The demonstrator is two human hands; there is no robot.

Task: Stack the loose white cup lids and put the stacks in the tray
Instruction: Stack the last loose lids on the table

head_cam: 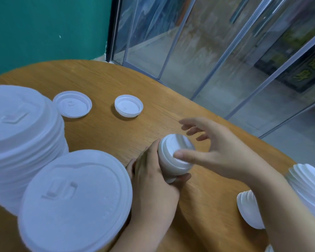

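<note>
Tall lid stacks [75, 202] crowding near edge; left hand [153, 179] gripping short lid stack [175, 157] above surface [135, 79], right hand [220, 153] spread, thumb steadying top — risk: sideways slip, lids unnesting; two loose lids [72, 104] beyond.

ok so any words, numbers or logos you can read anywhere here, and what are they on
No text here can be read for certain.
Yellow-green characters on the dark sign behind the glass panels: too blurred to read.
Embossed marks on the two large white plastic lid stacks and the two loose white lids lying on the wooden table: raised sip-tab shapes, not letters.
Small white lid stack held in the left hand: no print visible.
</note>
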